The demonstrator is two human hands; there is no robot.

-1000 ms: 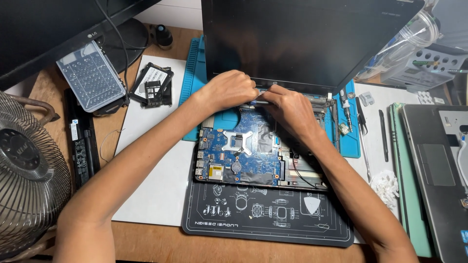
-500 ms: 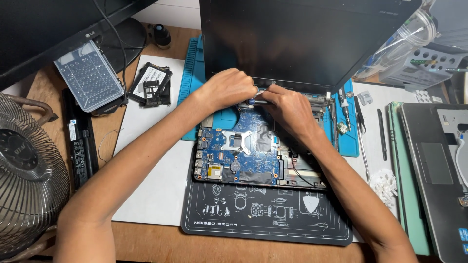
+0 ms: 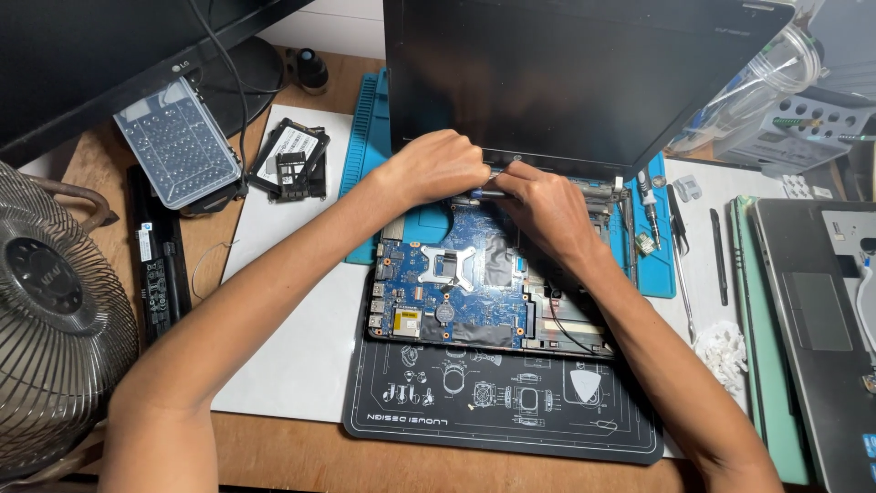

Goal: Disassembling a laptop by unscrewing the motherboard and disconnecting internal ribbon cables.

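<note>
Gripping laptop hinge (image 3: 493,183), left hand (image 3: 436,166), right hand (image 3: 546,205)

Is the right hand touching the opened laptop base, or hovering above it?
Touching. The head view shows the right hand resting on the laptop base near the screen hinge, no gap visible.

Both forearms reach forward and angle inward; the left hand (image 3: 436,167) and right hand (image 3: 540,208) meet, knuckles up, fingers curled.

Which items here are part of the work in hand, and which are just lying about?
In hand: left hand, right hand, blue motherboard, laptop screen, black work mat.
Lying about: fan, bit case, black battery, palmrest.
</note>
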